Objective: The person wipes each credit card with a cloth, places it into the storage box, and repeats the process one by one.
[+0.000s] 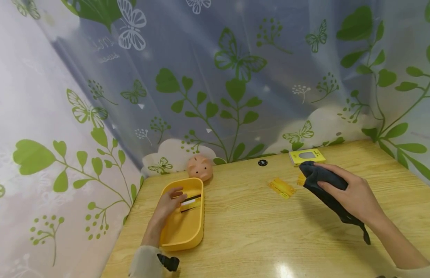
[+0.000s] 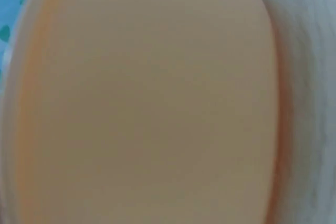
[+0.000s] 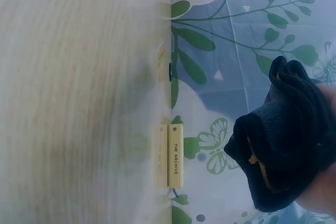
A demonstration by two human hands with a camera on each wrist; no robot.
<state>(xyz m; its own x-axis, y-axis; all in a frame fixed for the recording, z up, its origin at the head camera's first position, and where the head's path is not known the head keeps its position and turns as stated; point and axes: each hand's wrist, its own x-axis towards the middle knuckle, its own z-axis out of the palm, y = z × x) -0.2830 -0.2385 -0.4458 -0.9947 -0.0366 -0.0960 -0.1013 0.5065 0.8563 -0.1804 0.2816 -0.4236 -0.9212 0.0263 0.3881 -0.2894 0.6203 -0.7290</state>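
My right hand [image 1: 355, 195] grips a dark navy cloth pouch [image 1: 326, 189] above the right side of the table, and a narrow strip of it dangles toward the wrist. In the right wrist view the folds of the pouch [image 3: 286, 135] part at one end, with a bit of yellow showing inside. Over the yellow bin [image 1: 180, 243], my left hand [image 1: 169, 202] has loosely bent fingers. Beside its fingertips lie thin dark sticks [image 1: 192, 199] and a small white-and-yellow item [image 1: 190, 204]; contact is hard to tell. The left wrist view holds only the blurred bin [image 2: 157, 103].
A pink piggy bank [image 1: 200, 168] stands behind the bin. Toward the back lie a black round chip [image 1: 262, 163], an orange-yellow card [image 1: 282, 188] and a yellow box [image 1: 307, 156]. Another orange piece [image 1: 300, 179] is partly hidden by the pouch. A patterned curtain [image 1: 208, 77] borders the wooden table.
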